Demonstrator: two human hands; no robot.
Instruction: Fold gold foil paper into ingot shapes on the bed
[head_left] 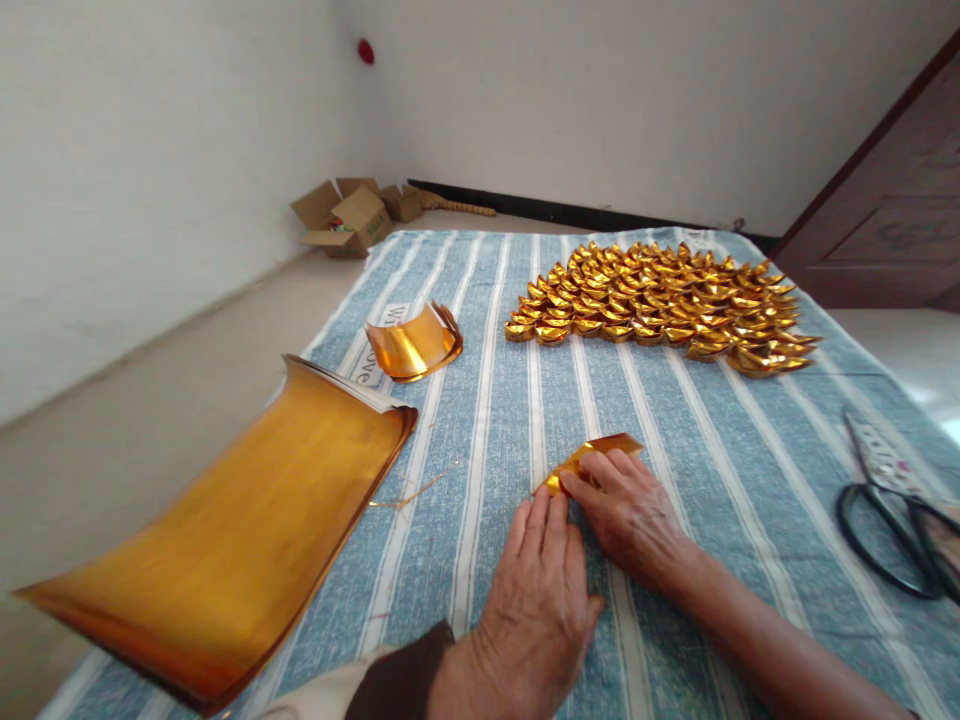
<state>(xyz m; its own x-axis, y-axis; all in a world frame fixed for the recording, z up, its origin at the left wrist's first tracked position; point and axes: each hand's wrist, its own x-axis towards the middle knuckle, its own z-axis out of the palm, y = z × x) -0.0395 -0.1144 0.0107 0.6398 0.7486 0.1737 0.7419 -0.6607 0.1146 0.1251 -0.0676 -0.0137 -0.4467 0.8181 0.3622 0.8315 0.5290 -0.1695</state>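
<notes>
A blue and white striped cloth (675, 430) is covering the surface and filling most of the view. On it, at about eight o'clock, a big stack of gold foil sheets (225, 530) is lying with its edges curling upward. At about one o'clock, well apart from the hands, a wide heap of folded gold ingots (660, 305) is sitting in tidy overlapping rows. At three to four o'clock, near the cloth's right edge, a pair of black-handled scissors (892, 520) is lying flat. At about eleven o'clock a smaller curled bundle of gold strips (414, 343) is resting just beyond the big stack. Far off at eleven to twelve o'clock, open cardboard boxes (349, 215) are standing on the floor against the wall.

Close to the centre, slightly toward six o'clock, the left hand (536, 590) is lying flat and open, palm down, with its fingertips touching the near edge of a partly folded gold paper piece (592, 460). The right hand (626, 515) is coming in from five o'clock, its fingers pressing down on that same piece and pinning it against the cloth rather than closing round it. The piece is lying on the cloth just beyond both sets of fingertips.
</notes>
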